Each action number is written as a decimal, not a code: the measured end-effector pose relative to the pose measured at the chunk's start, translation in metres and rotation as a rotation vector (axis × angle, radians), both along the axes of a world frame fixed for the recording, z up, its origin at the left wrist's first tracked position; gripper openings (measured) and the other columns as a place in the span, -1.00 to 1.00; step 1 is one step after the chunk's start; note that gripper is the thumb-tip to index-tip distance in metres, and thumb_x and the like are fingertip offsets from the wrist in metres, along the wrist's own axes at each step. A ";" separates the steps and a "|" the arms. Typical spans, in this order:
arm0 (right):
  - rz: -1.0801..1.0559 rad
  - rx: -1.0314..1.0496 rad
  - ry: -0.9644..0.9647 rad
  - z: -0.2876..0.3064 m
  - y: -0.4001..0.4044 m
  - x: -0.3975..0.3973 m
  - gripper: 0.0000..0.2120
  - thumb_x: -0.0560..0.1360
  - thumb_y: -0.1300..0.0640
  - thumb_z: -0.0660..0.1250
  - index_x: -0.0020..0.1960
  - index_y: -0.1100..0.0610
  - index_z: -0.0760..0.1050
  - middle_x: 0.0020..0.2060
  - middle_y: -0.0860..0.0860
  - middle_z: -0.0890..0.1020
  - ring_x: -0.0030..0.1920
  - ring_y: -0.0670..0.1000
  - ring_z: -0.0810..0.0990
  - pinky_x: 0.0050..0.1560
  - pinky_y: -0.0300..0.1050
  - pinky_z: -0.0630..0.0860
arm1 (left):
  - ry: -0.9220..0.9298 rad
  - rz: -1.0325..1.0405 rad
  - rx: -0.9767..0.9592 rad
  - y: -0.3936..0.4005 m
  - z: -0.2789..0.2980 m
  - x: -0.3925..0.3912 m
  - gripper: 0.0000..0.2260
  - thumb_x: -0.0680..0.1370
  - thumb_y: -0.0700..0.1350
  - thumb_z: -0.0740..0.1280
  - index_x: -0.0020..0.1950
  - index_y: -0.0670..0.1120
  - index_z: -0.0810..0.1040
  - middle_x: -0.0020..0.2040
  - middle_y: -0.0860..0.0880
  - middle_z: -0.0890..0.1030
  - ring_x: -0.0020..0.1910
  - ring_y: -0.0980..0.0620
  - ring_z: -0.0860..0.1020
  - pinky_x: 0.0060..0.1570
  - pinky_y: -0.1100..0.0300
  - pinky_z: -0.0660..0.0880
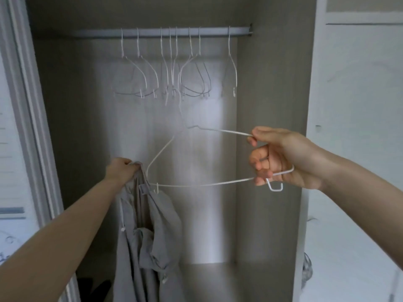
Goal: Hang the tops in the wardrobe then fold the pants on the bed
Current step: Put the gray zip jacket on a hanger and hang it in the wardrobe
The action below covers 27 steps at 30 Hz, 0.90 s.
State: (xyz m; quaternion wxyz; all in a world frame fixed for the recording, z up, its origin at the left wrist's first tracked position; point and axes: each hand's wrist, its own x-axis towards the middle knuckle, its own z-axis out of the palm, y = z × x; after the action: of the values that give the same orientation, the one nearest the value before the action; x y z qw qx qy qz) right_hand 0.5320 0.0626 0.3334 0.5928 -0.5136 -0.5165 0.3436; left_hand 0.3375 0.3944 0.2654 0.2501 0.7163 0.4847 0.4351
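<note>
The right hand (281, 158) is closed around one end of a thin white wire hanger (205, 184): the upper wire is pinched between thumb and forefinger, and the lower bar is held by the curled fingers, with a small notch loop of the hanger sticking out just below them. The hanger is held roughly level and turned sideways, so that its hook (182, 110) points up and away toward the back of the wardrobe, and its far shoulder reaches toward the other hand.

The left hand (121, 171) is clenched on a bunched part of a light grey fabric top (157, 232), which is gripped at its upper edge. The far end of the hanger lies against or just inside the gathered fabric below this hand; which of the two cannot be told. The garment hangs down limply in folds from the grip, in front of the lower left part of the open wardrobe, with a white drawstring (122, 216) dangling along its left side.

Behind the hands, a grey metal rail (218, 31) is seen across the top of the grey-brown wardrobe interior (270, 88). A row of bare white wire hangers (174, 68) hangs on the rail, most clustered at the left and middle and one (230, 68) set apart toward the right. A pale wardrobe door (357, 127) stands at the right, and a white frame edge (26, 110) at the left.
</note>
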 end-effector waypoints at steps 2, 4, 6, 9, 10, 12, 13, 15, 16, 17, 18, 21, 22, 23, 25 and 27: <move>0.036 0.024 0.023 -0.001 0.002 0.003 -0.75 0.61 0.04 0.12 -0.22 0.07 0.34 -0.52 0.14 0.44 -0.61 0.02 0.31 -0.31 0.00 0.50 | -0.038 0.020 -0.032 0.001 -0.001 -0.006 -0.76 0.53 -0.08 0.40 -0.06 -0.28 0.67 -0.05 -0.26 0.65 0.02 -0.21 0.59 0.02 0.09 0.46; 0.060 0.022 0.042 -0.005 0.009 0.003 -0.75 0.60 0.03 0.13 -0.23 0.07 0.35 -0.52 0.13 0.42 -0.61 0.00 0.28 -0.32 -0.01 0.49 | -0.187 -0.026 -0.132 0.001 -0.003 -0.012 -0.80 0.51 -0.16 0.43 0.00 -0.31 0.64 0.02 -0.30 0.64 0.03 -0.22 0.61 0.14 -0.01 0.54; 0.069 -0.014 0.032 -0.015 0.021 0.001 -0.74 0.61 0.03 0.12 -0.23 0.06 0.36 -0.53 0.13 0.42 -0.62 0.00 0.29 -0.33 -0.03 0.49 | -0.363 -0.119 -0.265 -0.002 -0.005 -0.016 -0.82 0.50 -0.26 0.43 0.04 -0.34 0.59 0.06 -0.34 0.62 -0.08 -0.20 0.62 -0.02 -0.01 0.63; 0.090 -0.040 0.044 -0.037 0.044 -0.003 -0.76 0.62 0.07 0.13 -0.22 0.07 0.36 -0.51 0.16 0.46 -0.61 0.02 0.35 -0.36 -0.06 0.52 | -0.389 -0.233 -0.316 -0.018 0.005 -0.011 -0.91 0.50 -0.27 0.44 -0.05 -0.27 0.60 -0.09 -0.27 0.64 -0.36 -0.06 0.64 -0.43 0.21 0.60; 0.098 -0.042 0.050 -0.046 0.050 -0.004 -0.76 0.62 0.08 0.14 -0.22 0.07 0.36 -0.50 0.16 0.47 -0.61 0.03 0.38 -0.37 -0.06 0.54 | -0.390 -0.271 -0.316 -0.025 0.008 -0.008 -0.92 0.50 -0.26 0.44 -0.06 -0.26 0.62 -0.15 -0.23 0.65 -0.39 -0.03 0.64 -0.43 0.21 0.60; 0.094 -0.040 0.027 -0.065 0.062 -0.004 -0.77 0.63 0.09 0.13 -0.20 0.09 0.36 -0.49 0.17 0.50 -0.60 0.05 0.43 -0.35 -0.06 0.55 | -0.403 -0.360 -0.297 -0.040 0.016 0.003 -0.95 0.50 -0.27 0.43 -0.06 -0.22 0.65 -0.20 -0.19 0.68 -0.35 -0.03 0.65 -0.30 0.16 0.62; 0.086 -0.031 0.014 -0.075 0.067 -0.005 -0.76 0.64 0.07 0.13 -0.19 0.10 0.36 -0.49 0.17 0.51 -0.59 0.06 0.45 -0.33 -0.03 0.55 | -0.416 -0.402 -0.287 -0.048 0.021 0.009 -0.95 0.51 -0.28 0.41 -0.06 -0.21 0.65 -0.16 -0.20 0.68 -0.29 -0.05 0.65 -0.19 0.13 0.62; 0.077 0.035 0.020 -0.091 0.076 -0.007 -0.73 0.64 0.04 0.13 -0.20 0.10 0.36 -0.49 0.18 0.50 -0.58 0.07 0.46 -0.29 0.05 0.57 | -0.495 -0.507 -0.310 -0.064 0.032 0.015 -0.86 0.56 -0.32 0.29 0.00 -0.20 0.63 -0.04 -0.25 0.64 -0.15 -0.11 0.62 0.02 0.06 0.58; 0.073 0.091 0.041 -0.097 0.079 -0.007 -0.71 0.64 0.04 0.12 -0.22 0.10 0.36 -0.49 0.18 0.49 -0.58 0.07 0.45 -0.28 0.09 0.60 | -0.567 -0.593 -0.339 -0.069 0.039 0.016 -0.81 0.58 -0.32 0.22 0.07 -0.19 0.61 0.00 -0.24 0.61 -0.11 -0.11 0.59 0.05 0.07 0.55; 0.071 0.146 0.068 -0.102 0.082 -0.007 -0.70 0.64 0.05 0.12 -0.24 0.09 0.37 -0.50 0.16 0.47 -0.58 0.06 0.43 -0.27 0.13 0.61 | -0.615 -0.677 -0.362 -0.073 0.046 0.015 -0.77 0.59 -0.31 0.19 0.14 -0.17 0.59 0.01 -0.23 0.58 -0.10 -0.10 0.58 0.03 0.11 0.54; 0.068 0.194 0.098 -0.105 0.083 -0.007 -0.68 0.65 0.07 0.12 -0.26 0.09 0.38 -0.51 0.14 0.45 -0.58 0.06 0.40 -0.26 0.18 0.61 | -0.604 -0.730 -0.349 -0.076 0.053 0.012 -0.74 0.60 -0.29 0.19 0.22 -0.14 0.57 0.01 -0.22 0.57 -0.10 -0.09 0.57 0.00 0.13 0.53; 0.020 0.286 0.183 -0.111 0.084 -0.002 -0.66 0.65 0.16 0.10 -0.29 0.11 0.39 -0.50 0.22 0.27 -0.59 0.04 0.32 -0.25 0.25 0.59 | 0.059 -0.593 0.169 -0.081 0.067 -0.003 -0.69 0.64 -0.15 0.24 0.39 -0.02 0.47 0.14 -0.15 0.61 0.04 -0.09 0.59 0.14 0.02 0.48; 0.002 0.306 0.200 -0.113 0.083 -0.001 -0.66 0.65 0.19 0.09 -0.30 0.12 0.39 -0.48 0.24 0.20 -0.60 0.03 0.28 -0.26 0.26 0.58 | 0.317 -0.498 0.380 -0.079 0.070 -0.008 -0.67 0.64 -0.06 0.24 0.42 0.01 0.44 0.18 -0.08 0.60 0.13 -0.05 0.57 0.23 0.00 0.43; -0.011 0.321 0.211 -0.114 0.083 0.000 -0.66 0.64 0.22 0.08 -0.30 0.13 0.38 -0.48 0.25 0.17 -0.61 0.02 0.25 -0.26 0.28 0.58 | 0.485 -0.412 0.529 -0.079 0.072 -0.012 -0.65 0.63 0.01 0.25 0.42 0.03 0.44 0.18 -0.03 0.60 0.18 -0.01 0.54 0.30 -0.01 0.36; -0.022 0.341 0.222 -0.117 0.082 -0.001 -0.65 0.63 0.23 0.07 -0.31 0.14 0.37 -0.49 0.22 0.18 -0.62 0.02 0.23 -0.27 0.31 0.57 | 0.544 -0.370 0.586 -0.078 0.075 -0.021 -0.67 0.60 0.09 0.26 0.35 0.06 0.49 0.14 0.02 0.61 0.19 0.04 0.52 0.36 -0.02 0.28; 0.024 0.342 0.239 -0.120 0.082 -0.002 -0.64 0.63 0.21 0.07 -0.33 0.13 0.35 -0.50 0.18 0.24 -0.60 0.03 0.27 -0.26 0.33 0.56 | 0.353 -0.524 0.479 -0.079 0.074 -0.026 -0.78 0.58 0.01 0.30 0.19 0.03 0.59 0.07 0.00 0.64 0.09 0.02 0.58 0.24 0.02 0.42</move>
State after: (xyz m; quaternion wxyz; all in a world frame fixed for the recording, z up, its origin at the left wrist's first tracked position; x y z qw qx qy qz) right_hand 0.5298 0.1450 0.2137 0.7243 -0.3548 -0.4994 0.3165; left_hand 0.3110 0.3153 0.3390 0.0910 0.9176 0.2059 0.3276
